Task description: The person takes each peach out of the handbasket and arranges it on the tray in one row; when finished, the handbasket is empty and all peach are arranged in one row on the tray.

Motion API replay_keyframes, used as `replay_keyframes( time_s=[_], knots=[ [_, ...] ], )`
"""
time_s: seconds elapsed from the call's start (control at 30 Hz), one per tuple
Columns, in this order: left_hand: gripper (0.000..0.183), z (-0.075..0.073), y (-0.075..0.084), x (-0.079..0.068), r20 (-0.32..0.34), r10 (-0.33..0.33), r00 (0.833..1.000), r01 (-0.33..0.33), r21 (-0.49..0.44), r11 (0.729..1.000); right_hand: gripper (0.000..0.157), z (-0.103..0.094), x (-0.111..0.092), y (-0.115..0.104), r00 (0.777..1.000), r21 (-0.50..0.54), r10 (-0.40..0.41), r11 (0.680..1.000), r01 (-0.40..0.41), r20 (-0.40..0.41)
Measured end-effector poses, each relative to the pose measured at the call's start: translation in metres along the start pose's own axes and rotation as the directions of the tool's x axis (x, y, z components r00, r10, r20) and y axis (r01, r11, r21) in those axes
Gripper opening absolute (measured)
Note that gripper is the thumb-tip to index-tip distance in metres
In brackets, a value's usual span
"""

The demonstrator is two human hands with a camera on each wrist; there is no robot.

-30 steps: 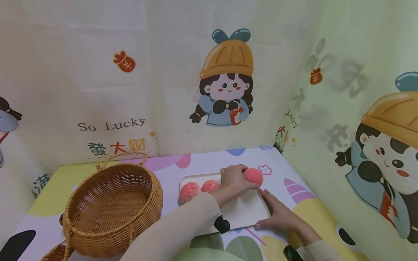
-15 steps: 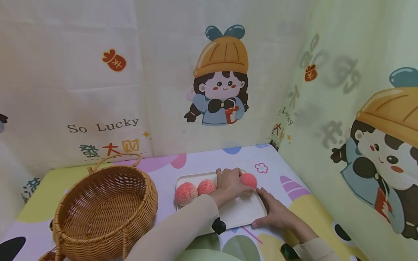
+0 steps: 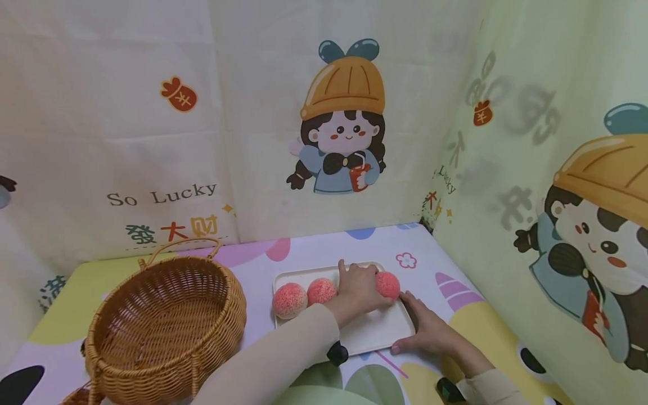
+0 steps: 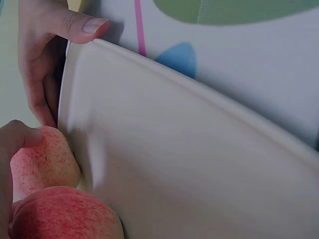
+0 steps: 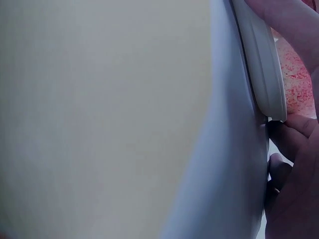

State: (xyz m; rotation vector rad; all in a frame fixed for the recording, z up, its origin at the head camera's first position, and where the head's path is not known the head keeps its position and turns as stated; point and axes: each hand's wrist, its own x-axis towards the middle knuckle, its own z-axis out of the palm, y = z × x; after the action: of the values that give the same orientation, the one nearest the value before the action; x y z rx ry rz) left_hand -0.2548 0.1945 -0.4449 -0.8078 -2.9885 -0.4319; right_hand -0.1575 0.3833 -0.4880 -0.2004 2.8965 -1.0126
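Over the right part of a white rectangular tray [image 3: 374, 334], my left hand [image 3: 356, 288] holds a pink-red peach [image 3: 387, 286] at the tray's right end. In the left wrist view its thumb [image 4: 20, 135] lies on that peach [image 4: 47, 159], and another peach [image 4: 67, 214] sits close by, covered by the hand in the head view. Further left on the tray are two peaches, one in the middle [image 3: 322, 291] and one at the left end [image 3: 290, 301]. My right hand [image 3: 430, 332] holds the tray's near right corner, thumb at the front edge, fingers along the right side.
A round wicker basket [image 3: 167, 326] with a raised handle stands left of the tray, its inside visible. The table [image 3: 390, 242] has a printed cloth. Printed fabric walls [image 3: 263, 140] rise behind and at the right. A dark object [image 3: 448, 390] shows at the right sleeve.
My left hand has lowered the peach from above the tray's right end onto the tray. The head view has shifted slightly. My right hand stays at the tray's corner.
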Motion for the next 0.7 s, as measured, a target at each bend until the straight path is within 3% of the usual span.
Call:
replay_keyframes(
  time_s=[0.23, 0.43, 0.53, 0.7],
  knots=[
    [0.072, 0.0, -0.001, -0.003, -0.002, -0.006, 1.0, 0.006, -0.009, 1.0, 0.125, 0.001, 0.001, 0.0, 1.0, 0.003, 0.0, 1.0, 0.0, 0.0],
    [0.078, -0.004, -0.005, -0.012, -0.005, 0.002, 1.0, -0.002, 0.005, 1.0, 0.125, 0.005, 0.001, 0.002, 1.0, 0.02, -0.015, 1.0, 0.015, 0.002],
    [0.083, -0.023, -0.015, -0.021, -0.023, 0.021, 1.0, -0.022, -0.01, 1.0, 0.126, 0.005, 0.001, 0.003, 1.0, 0.016, -0.016, 1.0, 0.016, 0.002],
    [0.068, -0.08, -0.048, -0.04, -0.118, 0.052, 0.992, -0.058, -0.049, 0.997, 0.126, 0.001, 0.0, 0.003, 1.0, -0.01, -0.002, 1.0, 0.002, -0.006]
  ],
)
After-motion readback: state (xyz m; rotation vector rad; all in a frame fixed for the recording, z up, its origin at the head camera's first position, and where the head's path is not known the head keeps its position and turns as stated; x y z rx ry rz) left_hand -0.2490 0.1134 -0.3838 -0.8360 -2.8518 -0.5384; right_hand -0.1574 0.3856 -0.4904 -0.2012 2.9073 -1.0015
